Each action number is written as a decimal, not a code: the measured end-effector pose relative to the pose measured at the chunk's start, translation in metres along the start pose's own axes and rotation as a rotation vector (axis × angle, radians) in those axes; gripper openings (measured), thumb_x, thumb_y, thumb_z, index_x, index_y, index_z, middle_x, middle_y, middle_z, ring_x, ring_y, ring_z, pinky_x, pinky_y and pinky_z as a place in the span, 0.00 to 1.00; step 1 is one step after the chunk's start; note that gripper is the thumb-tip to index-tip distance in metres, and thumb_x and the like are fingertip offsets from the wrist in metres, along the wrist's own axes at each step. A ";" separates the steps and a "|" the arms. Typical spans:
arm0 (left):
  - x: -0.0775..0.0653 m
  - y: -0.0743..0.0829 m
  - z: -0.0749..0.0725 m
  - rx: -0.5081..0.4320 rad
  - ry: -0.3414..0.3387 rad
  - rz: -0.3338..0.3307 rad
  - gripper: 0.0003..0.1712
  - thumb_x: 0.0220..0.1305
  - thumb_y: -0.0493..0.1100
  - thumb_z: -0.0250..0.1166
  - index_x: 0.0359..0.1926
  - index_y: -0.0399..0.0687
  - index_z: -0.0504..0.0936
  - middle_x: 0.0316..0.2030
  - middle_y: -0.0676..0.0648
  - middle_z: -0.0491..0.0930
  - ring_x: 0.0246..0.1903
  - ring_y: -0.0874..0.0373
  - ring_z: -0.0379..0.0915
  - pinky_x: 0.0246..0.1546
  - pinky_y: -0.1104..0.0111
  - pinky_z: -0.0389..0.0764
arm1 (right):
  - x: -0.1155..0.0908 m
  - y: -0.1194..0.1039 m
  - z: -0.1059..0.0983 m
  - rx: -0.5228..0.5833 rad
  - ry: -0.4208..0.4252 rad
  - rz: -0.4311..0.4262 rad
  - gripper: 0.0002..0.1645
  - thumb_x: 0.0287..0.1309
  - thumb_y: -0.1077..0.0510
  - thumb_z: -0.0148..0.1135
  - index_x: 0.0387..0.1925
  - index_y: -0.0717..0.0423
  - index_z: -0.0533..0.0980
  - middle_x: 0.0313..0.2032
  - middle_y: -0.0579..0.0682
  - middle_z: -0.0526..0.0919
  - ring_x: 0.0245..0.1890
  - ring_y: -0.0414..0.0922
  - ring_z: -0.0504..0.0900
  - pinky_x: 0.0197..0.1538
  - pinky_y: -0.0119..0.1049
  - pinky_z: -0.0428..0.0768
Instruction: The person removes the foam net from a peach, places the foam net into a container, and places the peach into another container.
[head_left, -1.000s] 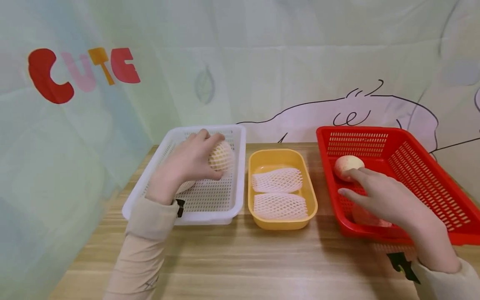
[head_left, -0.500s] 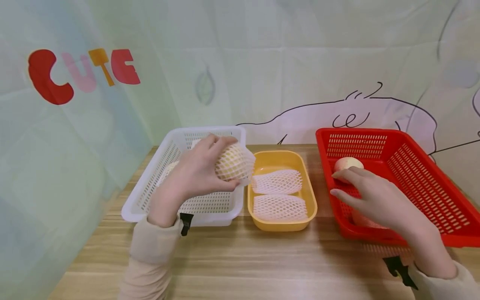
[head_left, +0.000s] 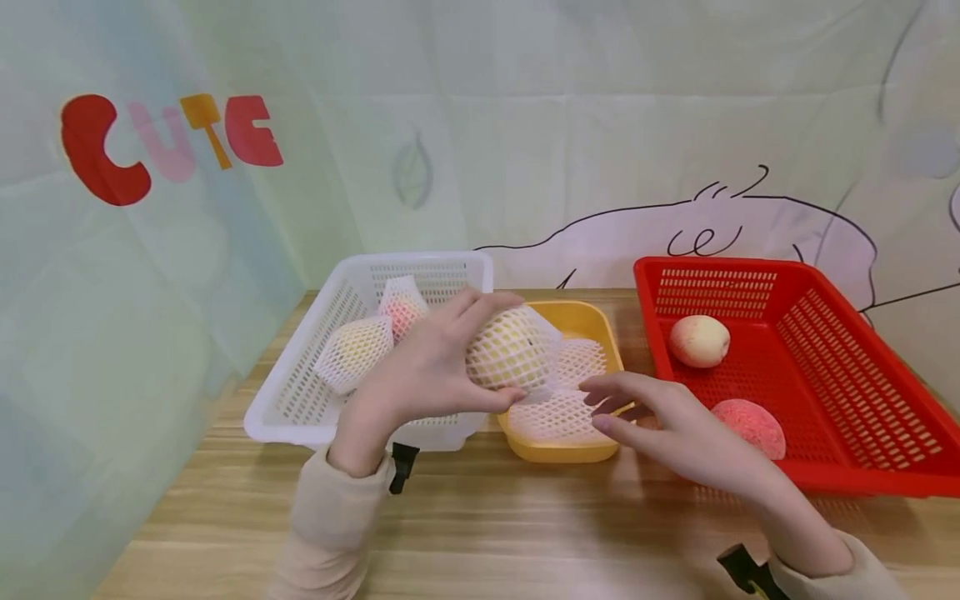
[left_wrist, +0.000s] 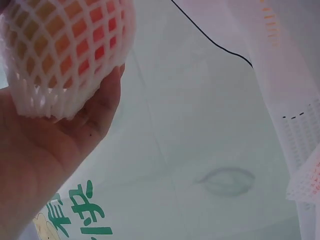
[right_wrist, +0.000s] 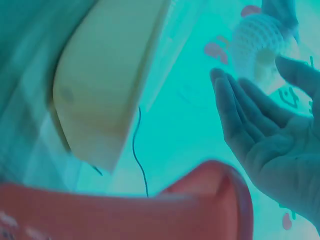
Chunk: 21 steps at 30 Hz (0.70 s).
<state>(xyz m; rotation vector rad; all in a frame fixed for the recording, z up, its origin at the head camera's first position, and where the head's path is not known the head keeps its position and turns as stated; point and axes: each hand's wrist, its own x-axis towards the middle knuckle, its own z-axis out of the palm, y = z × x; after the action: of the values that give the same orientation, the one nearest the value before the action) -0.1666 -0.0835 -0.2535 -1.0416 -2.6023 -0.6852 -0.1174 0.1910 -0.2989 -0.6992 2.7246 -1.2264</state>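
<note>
My left hand [head_left: 442,362] grips a round yellow-and-red fruit in a white foam net [head_left: 510,352], thumb below and fingers over the top. In the left wrist view the same netted fruit [left_wrist: 67,45] sits in the palm, its net gathered at the lower end. It hangs over the left side of the yellow tray [head_left: 551,452], where two flat foam nets [head_left: 562,417] lie. My right hand [head_left: 675,425] holds nothing; its fingers are loosely bent close to the netted fruit. In the right wrist view the right palm [right_wrist: 280,145] faces the netted fruit [right_wrist: 257,45].
At left stands a white basket [head_left: 288,429] with two netted fruits [head_left: 356,352]. A red basket [head_left: 862,481] at right holds a pale round fruit [head_left: 700,340] and a pink fruit [head_left: 750,427]. All stand on a wooden table [head_left: 525,533] before a printed curtain [head_left: 487,142].
My left hand has carried the netted fruit right, from the white basket to over the yellow tray. My right hand has left the red basket, moving left toward it without a fruit.
</note>
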 end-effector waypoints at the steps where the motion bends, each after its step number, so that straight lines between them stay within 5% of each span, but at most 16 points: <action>1: -0.001 0.004 0.001 0.019 0.011 0.003 0.47 0.41 0.60 0.75 0.64 0.61 0.66 0.47 0.52 0.72 0.42 0.59 0.70 0.41 0.66 0.78 | 0.001 0.000 0.002 0.024 0.009 0.001 0.23 0.62 0.46 0.60 0.58 0.46 0.74 0.48 0.44 0.83 0.46 0.38 0.81 0.49 0.28 0.81; 6: -0.004 0.023 0.009 0.058 0.077 -0.076 0.48 0.39 0.62 0.74 0.63 0.61 0.67 0.44 0.51 0.74 0.38 0.59 0.70 0.36 0.67 0.76 | 0.004 0.000 0.005 0.205 0.023 0.037 0.24 0.64 0.50 0.58 0.60 0.50 0.71 0.49 0.50 0.83 0.47 0.43 0.83 0.50 0.29 0.81; 12: -0.007 0.038 0.019 -0.106 0.074 -0.185 0.47 0.40 0.61 0.76 0.63 0.64 0.67 0.48 0.53 0.74 0.41 0.60 0.71 0.38 0.69 0.78 | 0.005 0.000 0.008 0.447 0.007 0.128 0.31 0.68 0.50 0.51 0.67 0.61 0.61 0.57 0.61 0.76 0.47 0.45 0.84 0.53 0.25 0.77; 21: -0.007 0.042 0.027 -0.146 0.075 -0.205 0.47 0.41 0.62 0.76 0.63 0.65 0.66 0.50 0.53 0.74 0.44 0.60 0.71 0.42 0.66 0.77 | 0.009 0.008 0.018 0.809 -0.063 0.088 0.26 0.73 0.51 0.44 0.62 0.65 0.62 0.47 0.48 0.83 0.46 0.43 0.84 0.54 0.31 0.80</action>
<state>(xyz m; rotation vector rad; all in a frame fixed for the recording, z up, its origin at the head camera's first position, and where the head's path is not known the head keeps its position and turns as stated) -0.1340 -0.0469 -0.2659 -0.7760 -2.6491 -0.9552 -0.1242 0.1792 -0.3159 -0.4804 1.8954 -2.0121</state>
